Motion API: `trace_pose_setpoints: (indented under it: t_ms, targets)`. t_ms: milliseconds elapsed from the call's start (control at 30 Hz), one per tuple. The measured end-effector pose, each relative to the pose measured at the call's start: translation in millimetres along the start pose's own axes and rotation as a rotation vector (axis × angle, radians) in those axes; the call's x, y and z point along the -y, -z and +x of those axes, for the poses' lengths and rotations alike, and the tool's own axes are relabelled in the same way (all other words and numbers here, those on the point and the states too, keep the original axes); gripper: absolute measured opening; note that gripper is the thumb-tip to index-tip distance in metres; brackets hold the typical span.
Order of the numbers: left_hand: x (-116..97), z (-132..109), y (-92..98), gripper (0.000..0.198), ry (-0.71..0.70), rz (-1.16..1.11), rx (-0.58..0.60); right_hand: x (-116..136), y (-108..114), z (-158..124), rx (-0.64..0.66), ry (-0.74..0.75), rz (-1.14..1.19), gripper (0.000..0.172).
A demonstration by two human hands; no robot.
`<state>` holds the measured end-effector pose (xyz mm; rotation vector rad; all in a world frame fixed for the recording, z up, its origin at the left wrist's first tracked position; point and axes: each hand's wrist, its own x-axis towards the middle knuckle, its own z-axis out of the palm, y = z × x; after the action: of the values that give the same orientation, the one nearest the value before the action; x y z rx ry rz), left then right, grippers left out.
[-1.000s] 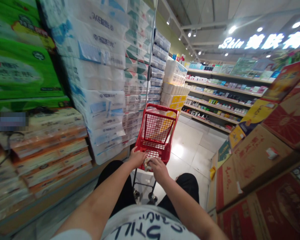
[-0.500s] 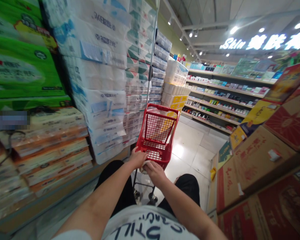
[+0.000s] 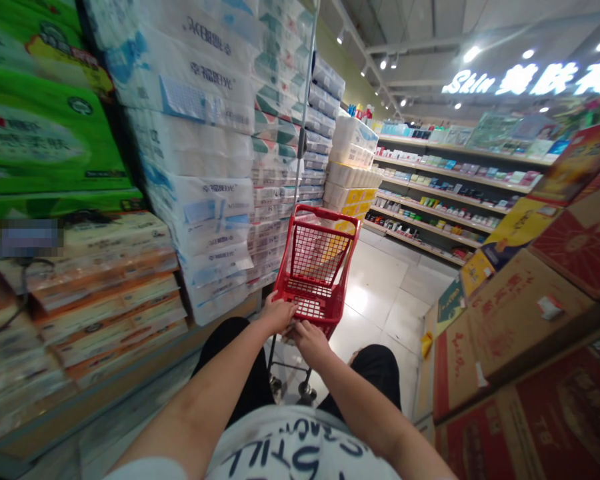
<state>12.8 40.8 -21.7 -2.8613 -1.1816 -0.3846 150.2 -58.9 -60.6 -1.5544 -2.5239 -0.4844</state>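
A small red wire shopping cart (image 3: 316, 263) stands in front of me in a shop aisle, its basket holding nothing I can make out. My left hand (image 3: 277, 313) is closed on the near rim of the cart. Right beside it, my right hand (image 3: 307, 340) is also closed on that rim. A crumpled pale scrap sits between the two hands, mostly hidden. My black trouser legs and white printed shirt show below.
Tall stacks of packed toilet paper and tissue (image 3: 205, 153) line the left side. Brown and red cardboard boxes (image 3: 525, 313) crowd the right. Shelves of small products (image 3: 440, 200) run across the far end. Pale floor tiles (image 3: 380, 300) lie ahead of the cart.
The cart and both hands have shifted slightly forward along the aisle. My right hand has slid closer to the left, covering more of the pale scrap.
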Motion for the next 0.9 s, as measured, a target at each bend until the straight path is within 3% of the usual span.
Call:
trace_pose_setpoints:
  t_ms: [100, 300, 467, 633, 800, 900]
  targets:
    - [-1.5, -1.6, 3.8, 0.036, 0.011, -0.001, 0.015, 0.7, 0.3, 0.3, 0.083, -0.030, -0.002, 0.020]
    - [-3.8, -3.1, 8.6, 0.033, 0.017, -0.011, 0.011, 2.8, 5.3, 10.5, -0.038, 0.045, -0.004, 0.024]
    - [0.2, -3.3, 5.2, 0.029, -0.029, 0.033, 0.031, 1.6, 4.6, 5.4, 0.151, 0.011, 0.019, 0.020]
    - [-0.8, -2.4, 4.1, 0.035, 0.012, -0.004, -0.006, -7.1, 10.7, -4.3, -0.011, 0.056, -0.018, 0.023]
    - [-3.4, -3.2, 7.5, 0.038, 0.033, -0.076, -0.026, -15.8, 1.3, -25.1, 0.084, -0.013, 0.022, 0.019]
    - [-2.9, -2.2, 5.6, 0.037, 0.018, -0.075, -0.016, -19.5, 4.1, -29.4, 0.046, -0.033, 0.023, 0.023]
